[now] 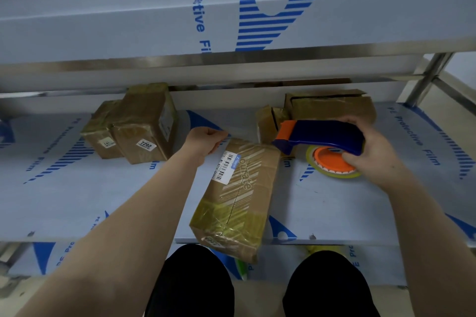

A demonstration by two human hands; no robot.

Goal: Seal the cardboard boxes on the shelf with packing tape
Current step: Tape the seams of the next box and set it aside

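1. Reaching forward with the left grip (206, 141), forearm outstretched, pinching the free end of the clear tape strip (242, 133).
2. Clutching the blue tape dispenser (322, 136) in the right grip (371, 147), fingers curled round its handle.
3. Resting the cardboard box (239, 195) slantwise on the shelf (77, 188) between both forearms, near end overhanging the front edge.

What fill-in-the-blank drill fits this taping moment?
1. The right hand grips a blue and ____ tape dispenser.
2. The left hand pinches the clear ____ pulled from it.
3. The label on the larger left box reads ____.
Missing words: orange; tape; 7202.
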